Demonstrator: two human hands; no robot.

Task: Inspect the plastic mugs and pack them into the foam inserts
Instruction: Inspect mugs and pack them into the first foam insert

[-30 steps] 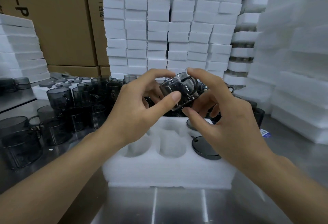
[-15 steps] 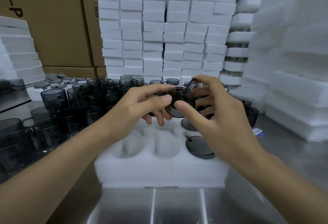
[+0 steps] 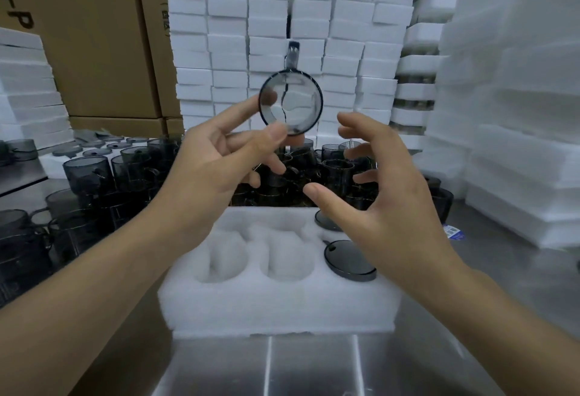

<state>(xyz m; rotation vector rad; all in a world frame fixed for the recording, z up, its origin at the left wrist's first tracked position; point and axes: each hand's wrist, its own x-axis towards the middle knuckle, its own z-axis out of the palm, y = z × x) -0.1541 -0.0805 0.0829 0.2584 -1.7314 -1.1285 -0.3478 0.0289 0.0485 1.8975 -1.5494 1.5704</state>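
The left hand (image 3: pixel 219 160) holds one smoky clear mug (image 3: pixel 290 103) up in front of the stacked foam blocks (image 3: pixel 229 19), end-on with its handle pointing up, thumb and forefinger pinching the lower rim. The right hand (image 3: pixel 386 207) hangs just beside it with fingers spread, touching nothing. The mug looks light, stiff and smooth, so a thin pinch could slip or twist; a surer hold is round the wall or by the handle before lowering it into the foam insert (image 3: pixel 282 301) on the surface (image 3: pixel 314 370).

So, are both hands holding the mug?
No, only the left hand pinches the mug; the right hand is open, apart from it.
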